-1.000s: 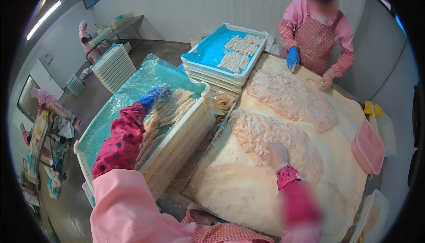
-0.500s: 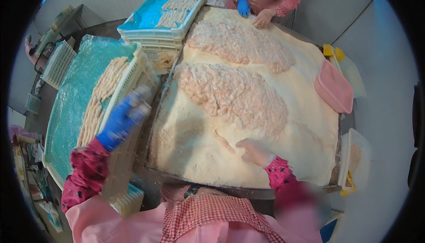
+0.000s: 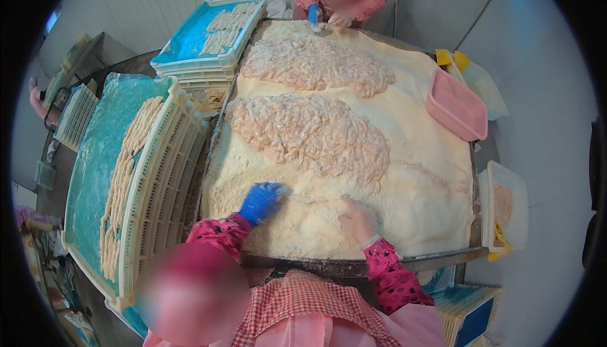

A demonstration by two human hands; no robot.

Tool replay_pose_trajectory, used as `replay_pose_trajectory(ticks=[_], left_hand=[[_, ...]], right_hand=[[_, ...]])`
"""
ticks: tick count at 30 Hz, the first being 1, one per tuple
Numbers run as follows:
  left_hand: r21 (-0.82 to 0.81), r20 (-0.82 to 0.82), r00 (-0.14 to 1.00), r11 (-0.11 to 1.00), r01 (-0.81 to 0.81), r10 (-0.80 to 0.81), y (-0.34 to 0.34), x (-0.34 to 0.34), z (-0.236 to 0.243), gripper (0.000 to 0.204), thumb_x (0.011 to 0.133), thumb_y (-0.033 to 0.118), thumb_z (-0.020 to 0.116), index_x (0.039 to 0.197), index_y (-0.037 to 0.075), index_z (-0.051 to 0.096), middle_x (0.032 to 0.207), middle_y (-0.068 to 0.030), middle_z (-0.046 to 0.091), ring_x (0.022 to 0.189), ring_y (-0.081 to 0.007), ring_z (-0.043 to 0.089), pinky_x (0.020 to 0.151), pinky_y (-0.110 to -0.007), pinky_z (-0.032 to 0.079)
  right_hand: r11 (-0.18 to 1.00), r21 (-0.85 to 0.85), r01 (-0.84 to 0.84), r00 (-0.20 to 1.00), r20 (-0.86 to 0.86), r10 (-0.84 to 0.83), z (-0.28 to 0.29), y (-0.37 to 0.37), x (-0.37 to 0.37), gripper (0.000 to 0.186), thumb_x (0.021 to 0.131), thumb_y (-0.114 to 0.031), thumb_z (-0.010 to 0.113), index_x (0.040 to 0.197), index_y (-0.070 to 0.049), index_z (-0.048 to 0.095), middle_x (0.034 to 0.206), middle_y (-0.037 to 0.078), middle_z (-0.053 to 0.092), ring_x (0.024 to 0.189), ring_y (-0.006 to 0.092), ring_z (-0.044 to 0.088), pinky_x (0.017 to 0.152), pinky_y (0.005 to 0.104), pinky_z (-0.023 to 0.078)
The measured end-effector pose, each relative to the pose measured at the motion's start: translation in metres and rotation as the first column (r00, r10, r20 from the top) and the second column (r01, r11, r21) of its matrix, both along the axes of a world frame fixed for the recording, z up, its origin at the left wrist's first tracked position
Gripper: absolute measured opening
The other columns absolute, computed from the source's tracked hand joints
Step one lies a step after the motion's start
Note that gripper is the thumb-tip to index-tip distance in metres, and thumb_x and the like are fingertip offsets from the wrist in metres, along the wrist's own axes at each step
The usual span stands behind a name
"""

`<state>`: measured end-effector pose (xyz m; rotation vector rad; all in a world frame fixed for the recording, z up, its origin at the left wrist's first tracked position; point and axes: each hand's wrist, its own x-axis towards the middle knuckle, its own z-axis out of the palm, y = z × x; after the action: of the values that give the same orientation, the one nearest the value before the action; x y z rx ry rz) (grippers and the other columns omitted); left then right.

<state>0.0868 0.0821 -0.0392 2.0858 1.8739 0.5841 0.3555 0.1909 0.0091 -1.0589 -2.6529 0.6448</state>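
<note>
My left hand (image 3: 259, 200), in a blue glove, rests on the pale breadcrumbs (image 3: 417, 189) that cover the big metal table (image 3: 354, 265). My right hand (image 3: 358, 219), in a crumb-coated glove, presses flat into the crumbs beside it. Both sit near the table's front edge, just below a heap of pinkish raw strips (image 3: 310, 133). A second heap of strips (image 3: 313, 65) lies farther back. Neither hand visibly holds anything.
A white crate stack (image 3: 161, 176) lined with blue film carries rows of breaded strips at my left. More blue-lined trays (image 3: 196, 40) stand behind it. A pink basket (image 3: 456, 105) and a white tub (image 3: 506, 204) sit at the right. Another person's hands (image 3: 329, 18) work at the far edge.
My left hand has come away from the crate of breaded strips and down onto the crumbs on the table. My right hand stays in the crumbs near the front edge.
</note>
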Motion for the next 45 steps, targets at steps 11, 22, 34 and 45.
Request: replay_pose_trajectory(ticks=[11,22,34,45], left_hand=[[-0.108,0.989,0.033,0.858,-0.502,0.144,0.022,0.105,-0.048,0.038,0.089,0.022,0.048,0.123,0.005,0.047,0.116,-0.0039,0.055,0.107,-0.0185,0.051,0.093,-0.031,0.039],[-0.383,0.793,-0.602,0.846,-0.37,0.096,-0.02,-0.02,0.147,0.044,0.089,0.046,0.043,0.114,0.01,0.047,0.09,-0.004,0.053,0.071,-0.0123,0.05,0.059,-0.025,0.044],[-0.325,0.614,0.256,0.535,-0.78,0.747,-0.125,-0.363,0.18,0.05,0.091,0.049,0.036,0.117,0.008,0.047,0.112,-0.011,0.053,0.1,-0.0234,0.048,0.082,-0.038,0.04],[-0.058,0.699,0.431,0.646,-0.761,0.57,-0.11,-0.29,0.211,0.056,0.092,0.043,0.037,0.134,0.007,0.033,0.124,-0.0117,0.047,0.108,-0.0214,0.045,0.096,-0.034,0.032]], right_hand=[[0.993,-0.033,-0.112,0.858,-0.507,0.079,-0.042,-0.013,-0.077,0.043,0.088,-0.021,0.042,0.127,-0.003,0.04,0.129,0.017,0.042,0.119,0.0363,0.038,0.103,0.0411,0.026],[0.805,0.373,-0.461,0.868,0.001,0.496,-0.007,0.081,-0.17,0.031,0.072,-0.007,0.054,0.103,-0.009,0.054,0.086,0.009,0.059,0.087,0.0266,0.054,0.072,0.0394,0.044],[0.772,0.255,-0.582,0.803,0.03,0.596,0.012,0.087,-0.187,0.019,0.067,-0.004,0.056,0.085,-0.008,0.055,0.086,0.01,0.058,0.089,0.0279,0.054,0.075,0.0397,0.042],[0.903,0.06,-0.424,0.876,-0.227,0.426,0.018,0.055,-0.138,0.022,0.065,-0.007,0.063,0.087,-0.006,0.061,0.082,0.012,0.059,0.083,0.0279,0.057,0.074,0.0364,0.045]])
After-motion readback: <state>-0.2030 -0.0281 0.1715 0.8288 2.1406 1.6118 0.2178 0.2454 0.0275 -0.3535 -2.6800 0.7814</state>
